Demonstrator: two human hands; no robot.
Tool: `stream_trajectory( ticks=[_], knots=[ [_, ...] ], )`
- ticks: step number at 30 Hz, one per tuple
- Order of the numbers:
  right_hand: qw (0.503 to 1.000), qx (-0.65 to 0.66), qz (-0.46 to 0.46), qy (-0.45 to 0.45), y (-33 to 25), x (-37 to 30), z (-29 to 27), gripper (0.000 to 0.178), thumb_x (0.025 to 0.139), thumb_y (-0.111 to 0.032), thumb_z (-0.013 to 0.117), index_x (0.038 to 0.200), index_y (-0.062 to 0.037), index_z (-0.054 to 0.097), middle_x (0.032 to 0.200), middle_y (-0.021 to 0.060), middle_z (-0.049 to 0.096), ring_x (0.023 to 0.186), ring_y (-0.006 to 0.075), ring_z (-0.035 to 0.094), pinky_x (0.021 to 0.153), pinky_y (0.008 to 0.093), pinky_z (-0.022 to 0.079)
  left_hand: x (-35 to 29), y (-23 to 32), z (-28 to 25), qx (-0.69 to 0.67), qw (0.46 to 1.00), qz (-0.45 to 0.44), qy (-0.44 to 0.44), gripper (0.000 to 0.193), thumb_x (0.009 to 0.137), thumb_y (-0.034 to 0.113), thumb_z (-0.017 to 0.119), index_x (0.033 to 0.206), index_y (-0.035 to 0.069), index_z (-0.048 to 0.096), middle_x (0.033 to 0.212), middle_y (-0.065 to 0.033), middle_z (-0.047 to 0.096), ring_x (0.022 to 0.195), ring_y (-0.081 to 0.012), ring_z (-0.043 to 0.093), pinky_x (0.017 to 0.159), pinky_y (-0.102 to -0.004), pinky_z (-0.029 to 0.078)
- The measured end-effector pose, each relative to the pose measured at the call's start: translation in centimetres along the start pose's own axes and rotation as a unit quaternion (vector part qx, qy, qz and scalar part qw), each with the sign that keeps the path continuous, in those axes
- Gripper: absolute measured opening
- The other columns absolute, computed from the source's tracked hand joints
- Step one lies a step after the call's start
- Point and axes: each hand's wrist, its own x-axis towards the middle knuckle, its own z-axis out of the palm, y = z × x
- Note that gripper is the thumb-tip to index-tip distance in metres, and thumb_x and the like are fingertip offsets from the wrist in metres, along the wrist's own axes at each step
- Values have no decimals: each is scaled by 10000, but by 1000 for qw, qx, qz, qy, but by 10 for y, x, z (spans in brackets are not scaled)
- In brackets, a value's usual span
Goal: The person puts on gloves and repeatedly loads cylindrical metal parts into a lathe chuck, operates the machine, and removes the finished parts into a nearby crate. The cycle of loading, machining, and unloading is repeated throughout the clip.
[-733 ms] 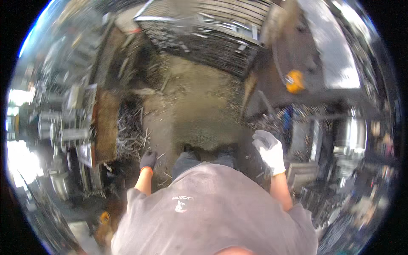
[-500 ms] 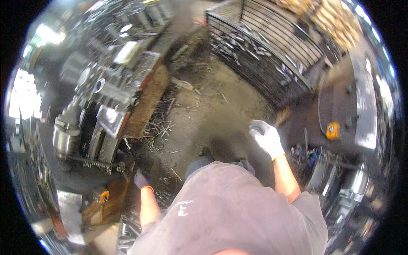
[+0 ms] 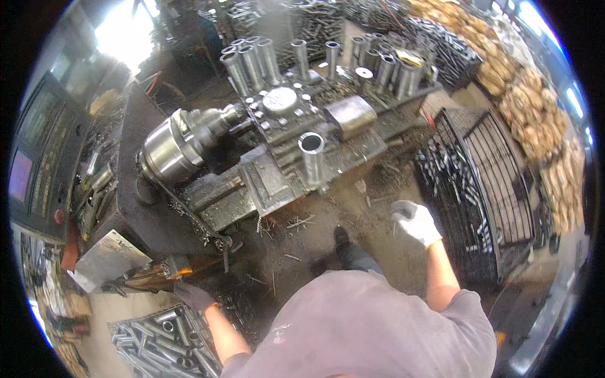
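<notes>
My left hand (image 3: 195, 296), in a dark glove with an orange cuff, hangs low at the left with its fingers loosely stretched out. I see nothing held in it. Nearby is a crate of loose metal tubes (image 3: 157, 343). My right hand (image 3: 416, 222), in a white glove with greyish fingertips, hovers over the floor with fingers loosely bent and apart, holding nothing visible. Ahead stands a lathe with a shiny chuck (image 3: 169, 150) and a round-topped tool post (image 3: 279, 101). One metal tube (image 3: 312, 160) stands upright on the near side of its carriage.
Several upright tubes (image 3: 252, 63) stand along the machine's back. At the right is a black barred bin (image 3: 498, 183) with short metal pieces. Stacked net sacks (image 3: 532, 104) lie beyond. A control panel (image 3: 47, 157) stands far left; metal shavings (image 3: 299, 223) litter the floor.
My view has swung left, bringing the lathe to the middle and the barred bin to the right. The tube crate shows more fully beside my left hand. Both hands remain without visible objects.
</notes>
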Motion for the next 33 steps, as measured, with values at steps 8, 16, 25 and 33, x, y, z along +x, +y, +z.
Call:
stream_trajectory(
  ticks=[8, 16, 25, 33],
  knots=[
    [974, 58, -217, 39, -109, 206, -90, 288, 927, -141, 752, 1185, -20, 786, 1139, 138, 807, 1051, 195, 759, 952, 329, 587, 15, -53, -6, 126, 986, 94, -64, 511, 1100, 305, 499, 1528, 27, 532, 1528, -173, 560, 1326, -299, 600, 1116, -400, 487],
    [879, -17, -449, -161, -320, 396, -4, 570, 905, -324, 752, 1396, -48, 667, 1270, 191, 762, 1125, 315, 758, 1030, 399, 581, -51, -24, -2, 47, 982, 184, -20, 338, 1011, 240, 616, 1258, 14, 662, 1052, -136, 737, 894, -291, 697, 773, -433, 574],
    [781, -165, -311, -516, -401, 474, 194, 451, 805, -333, 859, 1143, -52, 755, 996, 99, 783, 878, 227, 711, 732, 420, 601, -161, 130, 76, -186, 966, -153, -94, 364, 1109, 297, 573, 1297, 8, 689, 1164, -137, 727, 1066, -260, 655, 944, -379, 525],
    [677, -513, -360, -386, -338, 514, 111, 307, 848, -242, 796, 1121, -106, 763, 985, 107, 793, 844, 278, 747, 777, 455, 600, -128, 183, 29, -239, 920, -235, -204, 282, 1069, 190, 614, 1278, 15, 683, 1073, -58, 705, 932, -152, 634, 823, -332, 525]
  ],
)
